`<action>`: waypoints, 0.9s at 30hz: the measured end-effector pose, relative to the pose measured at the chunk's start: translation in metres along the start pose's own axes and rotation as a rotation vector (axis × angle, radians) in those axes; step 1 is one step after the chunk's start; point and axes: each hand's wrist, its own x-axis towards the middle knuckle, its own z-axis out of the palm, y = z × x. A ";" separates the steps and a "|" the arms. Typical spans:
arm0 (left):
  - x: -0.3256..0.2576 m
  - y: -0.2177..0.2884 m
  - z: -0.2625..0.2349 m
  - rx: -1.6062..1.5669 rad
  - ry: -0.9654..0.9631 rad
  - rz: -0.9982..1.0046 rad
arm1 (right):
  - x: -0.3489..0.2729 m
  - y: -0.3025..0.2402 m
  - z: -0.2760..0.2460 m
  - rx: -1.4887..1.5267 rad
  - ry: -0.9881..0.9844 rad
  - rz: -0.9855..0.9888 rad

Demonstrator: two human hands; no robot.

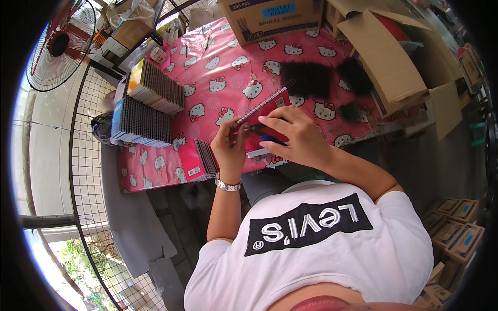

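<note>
A red spiral notebook (280,105) lies slantwise at the near edge of the table, its wire coil (262,106) along the upper left side. My left hand (228,147), with a metal watch at the wrist, pinches the notebook's lower-left corner at the coil's end. In my right hand (301,136) is a small plier-like tool with blue grips (273,139). Its dark jaws point toward the coil's end, close to my left fingertips; whether they touch the wire I cannot tell. Left of my left hand stands a row of red spiral notebooks (193,161).
A pink patterned cloth (207,78) covers the table. Rows of blue notebooks (140,124) and orange-edged ones (158,85) stand at left. Dark fuzzy piles (307,80) lie right of centre. Cardboard boxes (272,23) stand behind, with an open carton (386,57) at right and a fan (59,45) far left.
</note>
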 end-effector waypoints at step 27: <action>-0.090 -0.142 -0.177 0.363 0.736 -0.392 | -0.106 0.214 0.034 -0.352 -0.008 0.462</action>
